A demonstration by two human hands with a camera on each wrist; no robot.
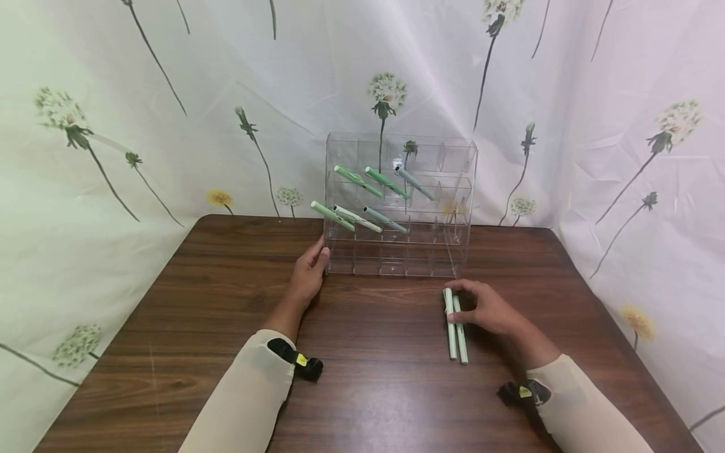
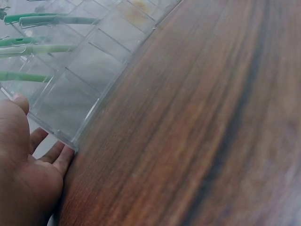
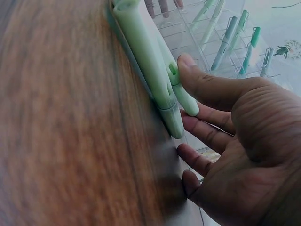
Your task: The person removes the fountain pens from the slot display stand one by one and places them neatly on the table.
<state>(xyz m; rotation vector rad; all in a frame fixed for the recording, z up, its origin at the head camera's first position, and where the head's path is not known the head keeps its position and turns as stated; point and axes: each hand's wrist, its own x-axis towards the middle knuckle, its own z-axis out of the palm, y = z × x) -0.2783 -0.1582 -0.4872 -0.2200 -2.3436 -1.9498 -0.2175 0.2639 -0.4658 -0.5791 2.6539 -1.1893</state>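
A clear rack holds six pens (left hand gripping its side), right hand pinching another pen.

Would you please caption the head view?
Left hand touches a clear rack holding six pens; right hand pinches one of two pale pens.

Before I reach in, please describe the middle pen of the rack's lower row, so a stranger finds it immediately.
On the table stands a clear rack with two rows of slanted pens. In the lower row, the middle pen is whitish, paler than the green pen left of it and the grey-blue pen right of it.
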